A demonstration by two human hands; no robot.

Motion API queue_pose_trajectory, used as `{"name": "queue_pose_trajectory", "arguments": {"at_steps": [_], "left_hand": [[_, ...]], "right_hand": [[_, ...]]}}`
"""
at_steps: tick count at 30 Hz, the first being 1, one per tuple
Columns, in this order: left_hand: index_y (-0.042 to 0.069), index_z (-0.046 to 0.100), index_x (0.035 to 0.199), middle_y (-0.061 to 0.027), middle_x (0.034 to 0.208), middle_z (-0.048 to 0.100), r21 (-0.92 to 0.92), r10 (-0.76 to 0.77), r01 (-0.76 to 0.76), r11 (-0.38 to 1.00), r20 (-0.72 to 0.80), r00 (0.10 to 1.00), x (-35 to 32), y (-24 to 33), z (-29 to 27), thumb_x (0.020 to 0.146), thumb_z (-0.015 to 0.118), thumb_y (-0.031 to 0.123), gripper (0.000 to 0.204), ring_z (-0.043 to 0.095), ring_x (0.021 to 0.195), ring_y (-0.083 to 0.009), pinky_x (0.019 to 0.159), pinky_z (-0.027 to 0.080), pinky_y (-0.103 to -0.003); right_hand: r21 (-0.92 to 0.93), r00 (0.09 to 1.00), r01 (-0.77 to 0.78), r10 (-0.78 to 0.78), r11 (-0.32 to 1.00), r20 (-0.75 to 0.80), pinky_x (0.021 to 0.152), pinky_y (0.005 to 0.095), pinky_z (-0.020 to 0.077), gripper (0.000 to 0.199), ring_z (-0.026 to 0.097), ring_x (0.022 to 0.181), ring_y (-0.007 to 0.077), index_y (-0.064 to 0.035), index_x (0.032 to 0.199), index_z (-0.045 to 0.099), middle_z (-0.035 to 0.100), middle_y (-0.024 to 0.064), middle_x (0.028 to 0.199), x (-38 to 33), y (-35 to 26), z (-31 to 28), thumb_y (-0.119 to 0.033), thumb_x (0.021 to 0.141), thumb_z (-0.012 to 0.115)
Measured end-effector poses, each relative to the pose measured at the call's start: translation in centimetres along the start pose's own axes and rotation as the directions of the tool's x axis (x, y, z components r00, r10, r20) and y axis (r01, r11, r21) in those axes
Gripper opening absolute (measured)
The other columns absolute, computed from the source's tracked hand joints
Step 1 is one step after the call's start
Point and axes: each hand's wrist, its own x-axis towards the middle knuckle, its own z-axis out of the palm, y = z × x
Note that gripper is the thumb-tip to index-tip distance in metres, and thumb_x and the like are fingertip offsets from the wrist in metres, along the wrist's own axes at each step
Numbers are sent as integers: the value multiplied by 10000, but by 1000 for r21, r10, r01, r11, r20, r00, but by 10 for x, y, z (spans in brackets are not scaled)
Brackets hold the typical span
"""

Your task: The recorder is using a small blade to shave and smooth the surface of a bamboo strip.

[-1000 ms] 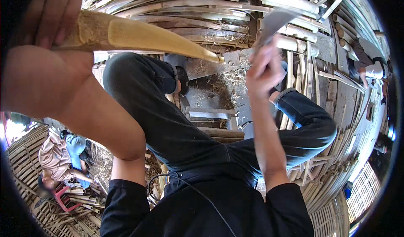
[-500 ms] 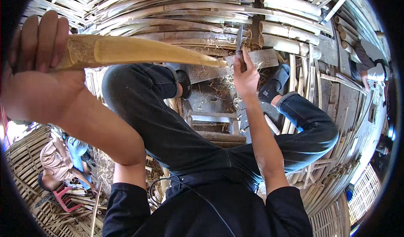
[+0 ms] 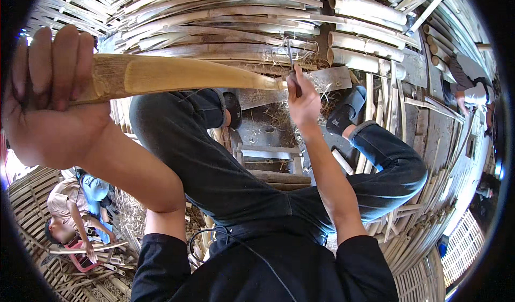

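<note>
My left hand [image 3: 53, 95], raised at the far left, has its fingers wrapped round the thick end of a bamboo strip [image 3: 182, 75]. The pale yellow strip stretches across to the right above my knees and narrows to a thin tip. In my right hand [image 3: 304, 106] is a knife [image 3: 290, 52], its narrow blade pointing away from me. The closed fingers cover much of its handle. This hand is right at the strip's tip; whether blade and bamboo touch there I cannot tell.
Long bamboo strips [image 3: 214, 17] lie stacked ahead, beside thick bamboo poles [image 3: 367, 25]. A low wooden frame [image 3: 268, 150] stands between my legs, with shavings on the floor. One person [image 3: 67, 202] works behind on the left near a red stool [image 3: 83, 262]; another [image 3: 475, 82] is at the right.
My right hand and the knife have shifted slightly left and down. My left hand and the bamboo strip have dropped a little. The person on the left has moved an arm out over a strip.
</note>
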Motion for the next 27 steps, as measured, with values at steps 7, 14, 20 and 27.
{"name": "queue_pose_trajectory", "arguments": {"at_steps": [7, 14, 20, 27], "left_hand": [[165, 369, 751, 49, 601, 299, -186, -129, 130, 974, 18, 992, -4, 3, 7, 898, 457, 148, 171, 247, 488, -79, 505, 240, -239], [138, 385, 766, 31, 603, 315, -53, -8, 5, 999, -64, 998, -4, 7, -10, 780, 467, 143, 84, 263, 496, -85, 499, 238, -244], [163, 395, 777, 63, 575, 332, -77, -20, 21, 997, 18, 1000, 1, 0, 1, 1031, 396, 268, 275, 263, 449, -51, 483, 243, -220], [154, 371, 750, 31, 601, 316, 10, -10, 12, 1000, -162, 987, 1, 6, -25, 901, 429, 215, 173, 241, 467, -77, 465, 234, -225]], "right_hand": [[-531, 732, 100, 300, 842, 612, 841, 492, 525, 384, 675, 968, 398, -129, 1168, 697, 707, 200, 1031, -5, 193, 36, -374, 903, 565], [0, 1000, 11, -11, 1000, 21, 717, 438, 537, 323, 697, 808, 362, -117, 1151, 696, 709, 196, 882, -8, 77, 24, -340, 927, 629], [-298, 960, -56, 133, 953, 247, 713, 449, 538, 320, 687, 828, 391, -151, 1177, 696, 707, 199, 910, -4, 160, 74, -316, 920, 599], [24, 958, -101, 91, 995, 273, 779, 406, 549, 354, 691, 901, 370, -140, 1195, 697, 709, 209, 978, -11, 104, 42, -348, 921, 612]]}}
